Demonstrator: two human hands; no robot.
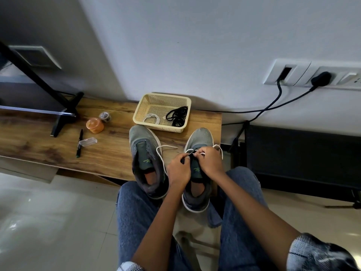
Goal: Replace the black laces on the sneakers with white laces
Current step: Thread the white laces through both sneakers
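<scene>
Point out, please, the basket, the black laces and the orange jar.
basket (176,97), head view, far rim.
black laces (176,116), head view, middle of the bundle.
orange jar (95,125), head view, lid.

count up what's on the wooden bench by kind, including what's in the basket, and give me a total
Sneakers: 2
Basket: 1
White laces: 2, one coiled in the basket, one on the right sneaker
Black lace bundle: 1
Small jars: 2
Pen: 1
Clear case: 1
Total: 10

Grey wall (195,45), wooden bench (39,145), glossy tiled floor (48,222), wall sockets (312,75), black cables (273,106)
</scene>
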